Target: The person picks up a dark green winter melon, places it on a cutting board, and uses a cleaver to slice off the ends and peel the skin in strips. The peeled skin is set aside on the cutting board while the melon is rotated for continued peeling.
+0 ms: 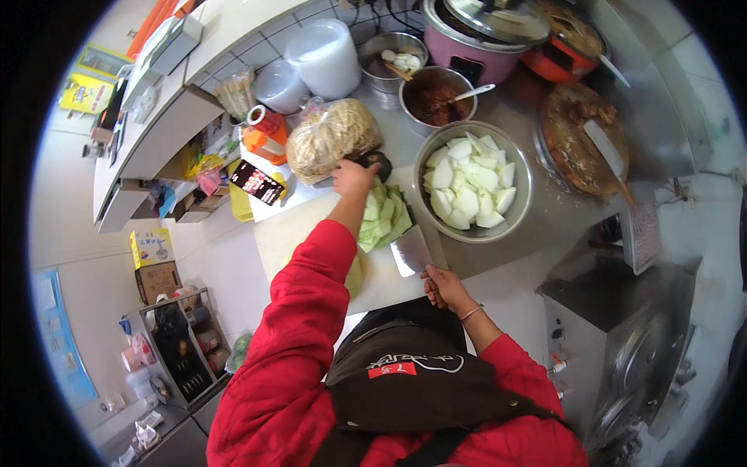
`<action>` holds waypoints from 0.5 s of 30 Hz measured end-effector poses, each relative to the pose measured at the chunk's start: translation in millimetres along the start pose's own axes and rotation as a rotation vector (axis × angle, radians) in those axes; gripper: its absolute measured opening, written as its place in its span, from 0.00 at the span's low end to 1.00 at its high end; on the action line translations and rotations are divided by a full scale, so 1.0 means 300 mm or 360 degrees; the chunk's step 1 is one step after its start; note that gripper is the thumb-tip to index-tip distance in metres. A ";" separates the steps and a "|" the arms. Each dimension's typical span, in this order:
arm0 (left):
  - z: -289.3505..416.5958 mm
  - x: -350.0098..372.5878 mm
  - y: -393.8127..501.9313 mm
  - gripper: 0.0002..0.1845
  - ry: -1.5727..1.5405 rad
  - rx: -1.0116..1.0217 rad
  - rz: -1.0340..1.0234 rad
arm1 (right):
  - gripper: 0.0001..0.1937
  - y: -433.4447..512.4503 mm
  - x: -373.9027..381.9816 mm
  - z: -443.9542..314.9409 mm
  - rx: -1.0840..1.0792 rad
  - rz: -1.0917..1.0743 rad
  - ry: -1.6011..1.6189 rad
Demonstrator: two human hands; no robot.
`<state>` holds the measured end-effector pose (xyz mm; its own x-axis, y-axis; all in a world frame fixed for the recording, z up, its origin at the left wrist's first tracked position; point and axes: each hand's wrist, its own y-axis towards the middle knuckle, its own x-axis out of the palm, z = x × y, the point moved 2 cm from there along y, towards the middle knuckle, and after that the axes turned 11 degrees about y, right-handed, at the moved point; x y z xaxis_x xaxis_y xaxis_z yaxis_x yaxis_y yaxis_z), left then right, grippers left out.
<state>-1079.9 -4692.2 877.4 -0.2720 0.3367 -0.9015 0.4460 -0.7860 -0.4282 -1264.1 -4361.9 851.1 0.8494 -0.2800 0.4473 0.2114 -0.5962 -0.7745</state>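
Observation:
My left hand (353, 178) reaches to the far side of the cutting board (315, 222), at the lower edge of a plastic bag of pale strips (332, 137) and beside a dark round object (375, 166). What its fingers touch is unclear. My right hand (443, 287) is closed on the handle of a cleaver (411, 251), whose blade lies flat over the board. Left of the blade are green vegetable peels or slices (382, 217). A pale green piece (353, 279) lies partly behind my left sleeve. White-green vegetable chunks (468, 178) fill a steel bowl (522, 207) on the right.
Behind stand a pot of red sauce (429, 96), a pink rice cooker (461, 52) and plastic containers (324, 58). A round chopping block (560, 140) holds another cleaver (604, 149) at right. A phone (257, 182) lies at left, near orange-capped bottles (264, 143).

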 end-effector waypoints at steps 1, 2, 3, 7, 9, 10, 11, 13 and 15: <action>-0.005 0.001 0.017 0.62 -0.0043 -0.0026 -0.0032 | 0.25 -0.003 -0.001 0.000 -0.0010 0.0013 -0.0028; -0.005 0.008 0.033 0.63 -0.0116 -0.0020 -0.0072 | 0.25 -0.003 0.000 -0.002 0.0007 0.0026 -0.0052; -0.007 0.016 0.050 0.64 -0.0183 -0.0028 -0.0094 | 0.26 -0.006 0.000 -0.002 -0.0014 0.0007 -0.0038; -0.017 0.086 0.099 0.70 -0.0769 0.0131 -0.0016 | 0.25 -0.007 0.005 -0.007 0.0021 -0.0026 -0.0024; -0.033 0.113 0.119 0.55 -0.0947 0.0146 0.0112 | 0.25 -0.008 0.004 -0.012 -0.0029 0.0002 -0.0089; -0.050 0.118 0.133 0.50 -0.1036 0.0186 0.0043 | 0.26 -0.009 0.004 -0.012 -0.0043 0.0001 -0.0104; -0.066 0.120 0.144 0.46 -0.1128 0.0206 0.0000 | 0.26 -0.010 0.003 -0.013 -0.0026 0.0006 -0.0095; -0.085 0.132 0.151 0.38 -0.1264 0.0070 -0.0086 | 0.26 -0.013 0.002 -0.012 0.0002 0.0011 -0.0081; -0.097 0.138 0.149 0.30 -0.1379 -0.0112 -0.0200 | 0.26 -0.012 -0.001 -0.011 0.0010 0.0001 -0.0067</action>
<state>-1046.3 -4698.4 819.0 -0.8617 -0.1158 -0.4940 0.4128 -0.7262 -0.5498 -1266.7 -4362.0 855.3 0.8691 -0.2486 0.4276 0.2136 -0.5911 -0.7778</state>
